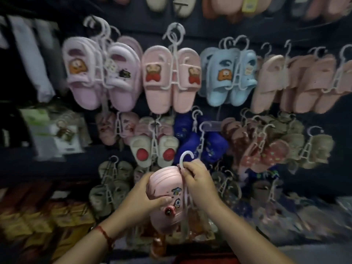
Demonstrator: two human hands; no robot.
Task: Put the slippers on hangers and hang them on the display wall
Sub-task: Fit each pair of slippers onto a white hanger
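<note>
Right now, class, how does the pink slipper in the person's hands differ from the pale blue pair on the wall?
The pink slipper is held, left hand gripping it; the pale blue pair hangs on the display wall. The pink slipper's white hanger is pinched by the right hand, hook free; the blue pair's is hooked up. Both carry cartoon decorations.

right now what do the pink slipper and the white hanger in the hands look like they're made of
Pink slipper: probably soft moulded foam or rubber, matte with a faint sheen; it has a thick rounded body, ridged top and stuck-on charms. The left hand grips it.
White hanger: likely rigid moulded plastic, smooth and slightly glossy; it is thin, with a curled hook and ladder-like rungs. The right hand pinches it.
</note>
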